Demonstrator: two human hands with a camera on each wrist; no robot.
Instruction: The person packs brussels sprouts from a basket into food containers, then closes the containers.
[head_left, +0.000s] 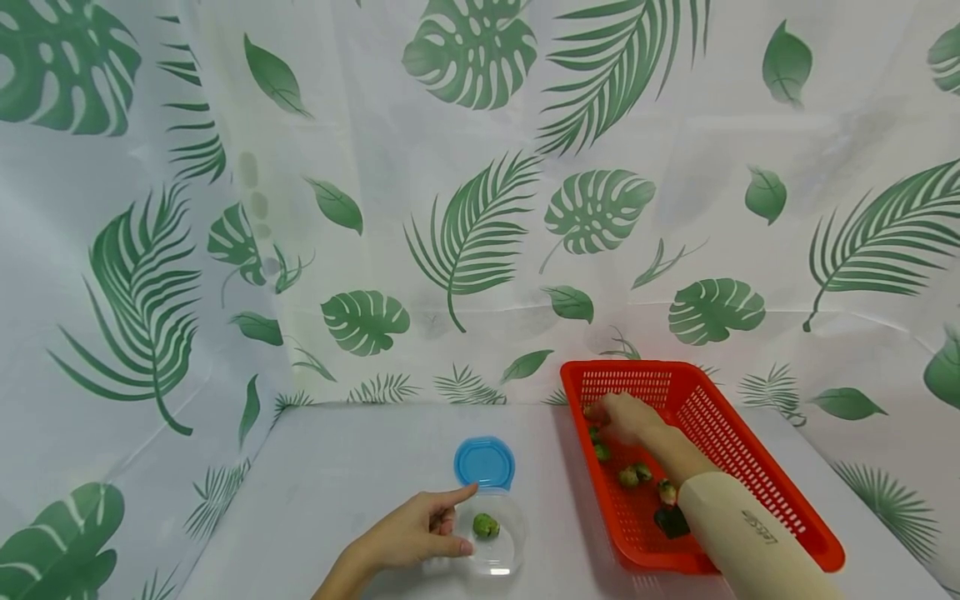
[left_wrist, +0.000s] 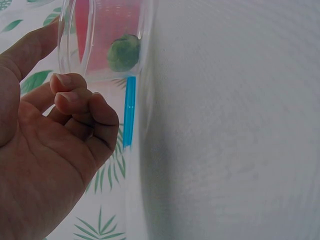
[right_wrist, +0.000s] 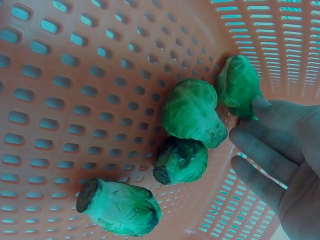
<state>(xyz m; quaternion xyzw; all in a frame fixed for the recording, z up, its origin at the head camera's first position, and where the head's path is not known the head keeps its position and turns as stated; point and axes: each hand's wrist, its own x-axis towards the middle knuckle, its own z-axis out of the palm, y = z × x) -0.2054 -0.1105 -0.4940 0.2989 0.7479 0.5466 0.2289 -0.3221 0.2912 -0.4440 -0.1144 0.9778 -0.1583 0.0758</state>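
Note:
In the head view my left hand [head_left: 420,529] is at the left side of a clear plastic tub [head_left: 513,533], thumb and index finger holding its rim, the other fingers curled in. One green Brussels sprout [head_left: 486,526] lies inside the tub. My right hand [right_wrist: 287,150] reaches down into the red perforated basket [head_left: 750,467] at its far left corner. There, the right wrist view shows its thumb and fingers pinching a Brussels sprout [right_wrist: 240,82] against the basket wall. Beside it lie several more sprouts, one with a browned cut end [right_wrist: 120,207].
A blue lid [head_left: 484,463] lies on the white table [head_left: 337,467] just behind the tub. More sprouts [head_left: 634,475] and a dark object [head_left: 671,522] show near the right forearm in the basket. A leaf-patterned sheet [head_left: 480,250] hangs behind and at both sides.

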